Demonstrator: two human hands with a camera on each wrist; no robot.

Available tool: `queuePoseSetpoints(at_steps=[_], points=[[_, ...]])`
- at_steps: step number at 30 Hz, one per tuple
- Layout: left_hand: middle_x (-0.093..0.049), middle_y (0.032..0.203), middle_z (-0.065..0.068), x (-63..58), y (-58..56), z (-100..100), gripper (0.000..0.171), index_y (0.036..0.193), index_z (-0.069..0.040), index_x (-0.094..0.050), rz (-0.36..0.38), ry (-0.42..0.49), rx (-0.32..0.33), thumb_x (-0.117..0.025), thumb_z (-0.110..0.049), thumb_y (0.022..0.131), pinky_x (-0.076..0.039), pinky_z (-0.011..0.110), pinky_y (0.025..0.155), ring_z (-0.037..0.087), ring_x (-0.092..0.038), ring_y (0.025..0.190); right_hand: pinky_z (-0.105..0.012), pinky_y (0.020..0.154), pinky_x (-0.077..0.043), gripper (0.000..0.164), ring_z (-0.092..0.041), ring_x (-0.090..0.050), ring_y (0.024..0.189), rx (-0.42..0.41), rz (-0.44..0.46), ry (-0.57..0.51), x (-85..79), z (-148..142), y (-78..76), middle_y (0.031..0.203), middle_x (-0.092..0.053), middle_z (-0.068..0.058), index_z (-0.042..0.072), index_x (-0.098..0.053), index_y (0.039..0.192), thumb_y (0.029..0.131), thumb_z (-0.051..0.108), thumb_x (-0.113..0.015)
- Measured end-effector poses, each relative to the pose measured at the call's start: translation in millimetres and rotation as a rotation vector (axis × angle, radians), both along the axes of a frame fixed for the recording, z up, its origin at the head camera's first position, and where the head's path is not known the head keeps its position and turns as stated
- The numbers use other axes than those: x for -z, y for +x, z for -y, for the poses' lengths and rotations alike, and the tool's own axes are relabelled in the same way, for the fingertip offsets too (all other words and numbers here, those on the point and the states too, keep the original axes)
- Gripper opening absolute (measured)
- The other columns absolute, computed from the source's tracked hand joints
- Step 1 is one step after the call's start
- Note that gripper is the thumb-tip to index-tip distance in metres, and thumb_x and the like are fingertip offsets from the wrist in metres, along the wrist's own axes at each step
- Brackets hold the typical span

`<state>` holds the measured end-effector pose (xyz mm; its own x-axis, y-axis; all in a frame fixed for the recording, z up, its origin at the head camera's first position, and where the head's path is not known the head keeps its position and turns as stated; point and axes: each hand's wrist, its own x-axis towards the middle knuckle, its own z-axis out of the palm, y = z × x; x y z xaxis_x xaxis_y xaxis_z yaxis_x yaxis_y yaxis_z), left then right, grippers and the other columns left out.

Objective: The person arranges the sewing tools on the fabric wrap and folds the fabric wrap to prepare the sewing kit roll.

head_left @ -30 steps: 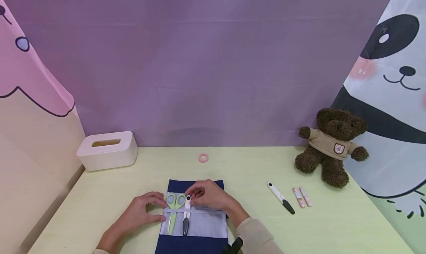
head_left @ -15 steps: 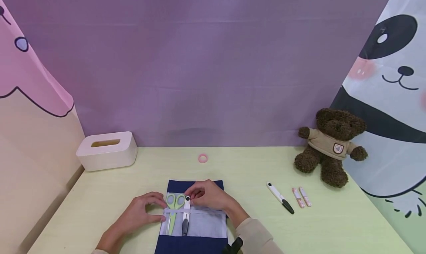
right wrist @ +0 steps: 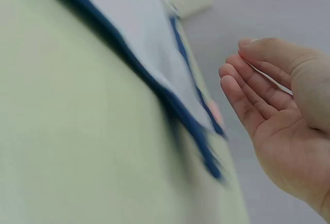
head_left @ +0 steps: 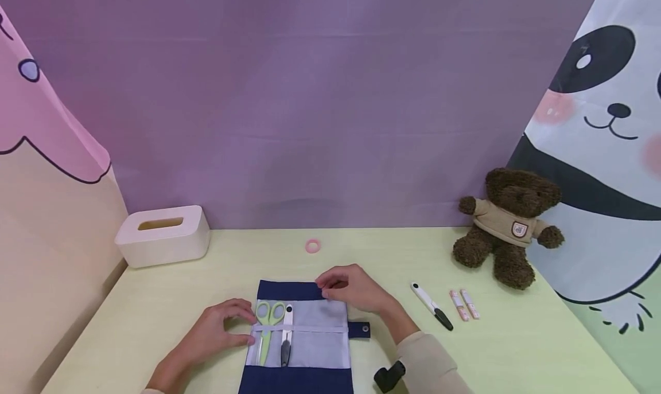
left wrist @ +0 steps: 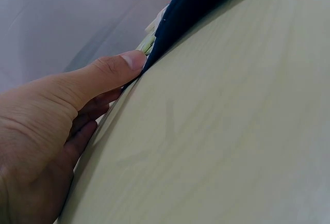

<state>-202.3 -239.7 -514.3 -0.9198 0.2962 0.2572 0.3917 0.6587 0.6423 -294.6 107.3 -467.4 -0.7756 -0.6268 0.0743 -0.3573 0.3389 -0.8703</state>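
Observation:
A navy and pale-grey fabric tool pouch [head_left: 320, 348] lies unfolded in front of me in the head view. Green-handled scissors [head_left: 270, 319] and a slim white tool with a black end [head_left: 286, 336] sit side by side under its elastic band. My left hand [head_left: 219, 328] rests at the pouch's left edge, thumb and fingers apart; the left wrist view has the thumb [left wrist: 111, 72] right at the navy edge. Over the pouch's upper right corner hovers my right hand [head_left: 356, 288], fingers loosely bent and holding nothing, as the right wrist view also shows.
Right of the pouch lie another white-and-black tool [head_left: 431, 306] and two small pink patterned sticks [head_left: 464, 305]. A pink ring [head_left: 312, 245] lies farther back. A tissue box [head_left: 162, 236] stands back left, a teddy bear [head_left: 508, 227] back right. A snap strap [head_left: 359, 330] sticks out from the pouch.
My right hand has let go of the white-and-black tool's top end and moved right and slightly up, uncovering the pouch's strap. The left hand stays at the left edge.

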Motion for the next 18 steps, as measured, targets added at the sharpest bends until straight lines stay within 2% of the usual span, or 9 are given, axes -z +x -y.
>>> queuePoseSetpoints(at_steps=[3, 9, 14, 18], points=[[-0.072, 0.123, -0.004, 0.5, 1.1, 1, 0.027, 0.097, -0.032, -0.078, 0.005, 0.008, -0.007, -0.092, -0.039, 0.075, -0.048, 0.026, 0.108, 0.013, -0.065, 0.116, -0.016, 0.088, -0.056, 0.029, -0.024, -0.069, 0.105, 0.058, -0.036, 0.029, -9.6, -30, -5.0, 0.118, -0.074, -0.018, 0.002, -0.071, 0.124, 0.097, 0.013, -0.071], [-0.073, 0.123, -0.003, 1.6, 1.0, 2, 0.027, 0.097, -0.033, -0.077, -0.001, 0.013, -0.006, -0.092, -0.041, 0.075, -0.049, 0.024, 0.107, 0.012, -0.065, 0.116, -0.018, 0.090, -0.056, 0.034, -0.027, -0.067, 0.114, 0.188, -0.038, 0.064, -19.5, -98, -9.3, 0.126, -0.070, -0.021, 0.000, -0.068, 0.128, 0.099, 0.018, -0.070], [-0.073, 0.122, -0.003, 1.5, 1.1, 0, 0.028, 0.096, -0.032, -0.078, -0.015, 0.017, 0.001, -0.092, -0.040, 0.074, -0.049, 0.023, 0.106, 0.011, -0.065, 0.116, -0.021, 0.088, -0.057, 0.035, -0.026, -0.068, 0.113, 0.269, -0.023, 0.109, -17.3, -144, -8.5, 0.127, -0.070, -0.020, 0.001, -0.068, 0.129, 0.100, 0.020, -0.069], [-0.073, 0.123, -0.002, 0.8, 1.0, 0, 0.028, 0.096, -0.032, -0.078, -0.004, 0.029, 0.004, -0.092, -0.040, 0.074, -0.049, 0.021, 0.105, 0.009, -0.065, 0.116, -0.021, 0.087, -0.056, 0.034, -0.025, -0.070, 0.109, 0.306, -0.009, 0.127, -12.9, -168, -5.0, 0.125, -0.070, -0.020, 0.000, -0.068, 0.129, 0.099, 0.017, -0.069]])
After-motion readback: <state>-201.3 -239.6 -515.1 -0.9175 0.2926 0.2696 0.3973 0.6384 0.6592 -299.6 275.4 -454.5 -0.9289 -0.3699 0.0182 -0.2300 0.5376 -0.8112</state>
